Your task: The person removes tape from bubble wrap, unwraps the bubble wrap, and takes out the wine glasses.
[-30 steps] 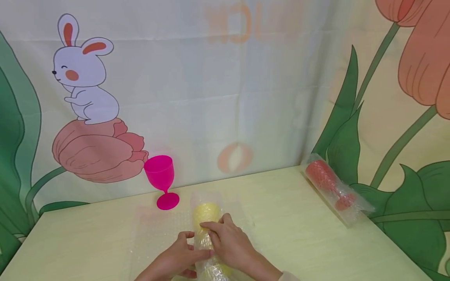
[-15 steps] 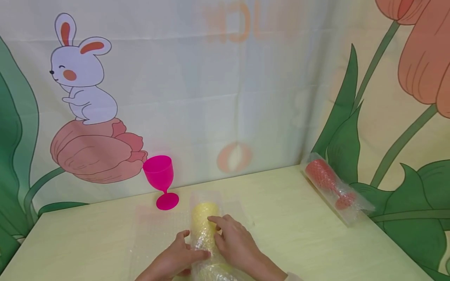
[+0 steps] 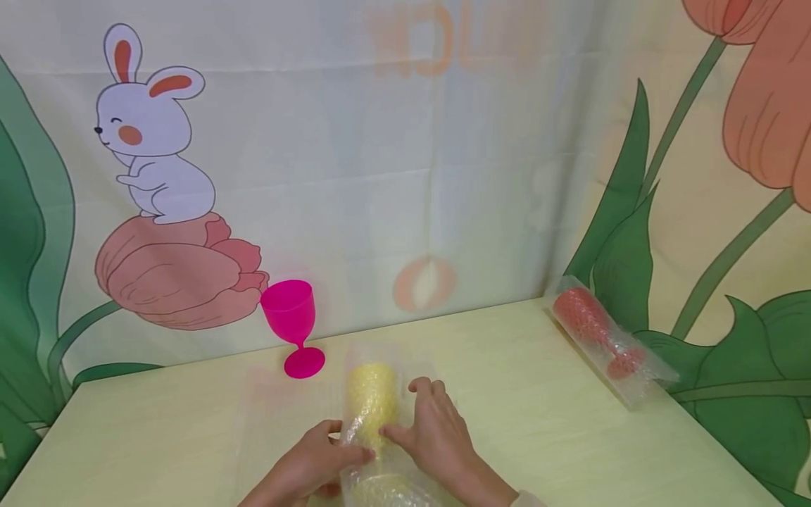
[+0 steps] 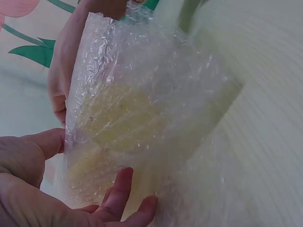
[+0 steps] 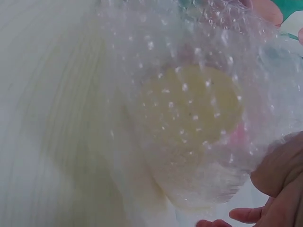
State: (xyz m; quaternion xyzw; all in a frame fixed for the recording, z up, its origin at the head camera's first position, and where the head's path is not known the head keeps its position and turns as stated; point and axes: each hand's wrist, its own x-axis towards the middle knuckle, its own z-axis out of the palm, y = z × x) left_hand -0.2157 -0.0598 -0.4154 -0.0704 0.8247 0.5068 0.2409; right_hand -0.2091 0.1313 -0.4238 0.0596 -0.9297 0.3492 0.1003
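A yellow goblet lies lengthwise in front of me, rolled in clear bubble wrap. Its round foot shows through the wrap in the right wrist view. My left hand grips the roll from the left, thumb over the top and fingers along the side and beneath. On the other side my right hand touches the wrap with its thumb, while its loosely bent fingers are lifted away to the right. In the left wrist view, the left fingers lie against the underside of the wrapped goblet.
An upright magenta goblet stands behind the roll, near the back edge of the pale table. A red goblet wrapped in bubble wrap lies at the right edge. A flat bubble wrap sheet spreads left of the roll. Printed curtains hang behind.
My right index finger has come off the yellow goblet's wrap, and the right fingers have lifted to the right, leaving the thumb on it. The left hand stays nearly in place.
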